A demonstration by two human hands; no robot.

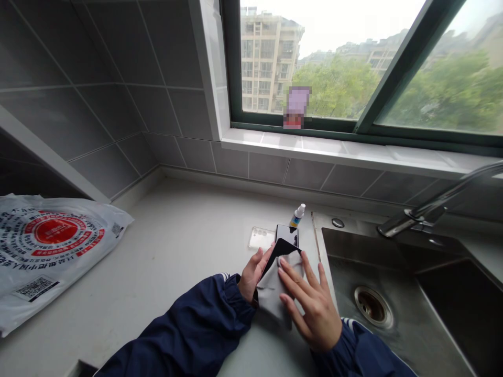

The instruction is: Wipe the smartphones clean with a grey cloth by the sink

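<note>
My left hand (251, 275) is closed along the left edge of a flat black phone (278, 251), which is tilted above the counter. A thin grey cloth (275, 293) drapes over most of it, so its lower part is hidden. My right hand (310, 303) lies on the cloth with fingers outstretched and apart, pressing it against the phone. Just beyond, a flat rectangular thing with a shiny dark face (288, 234) rests on the counter. To its left is a clear phone case (261, 238), and behind it stands a small white-capped bottle (298, 215).
A steel sink (377, 262) with a drain adjoins on the right, under a chrome faucet (416, 220). A printed plastic bag (58, 246) lies on the white counter (176, 246) at left. Tiled wall and a window sill (314, 145) bound the back.
</note>
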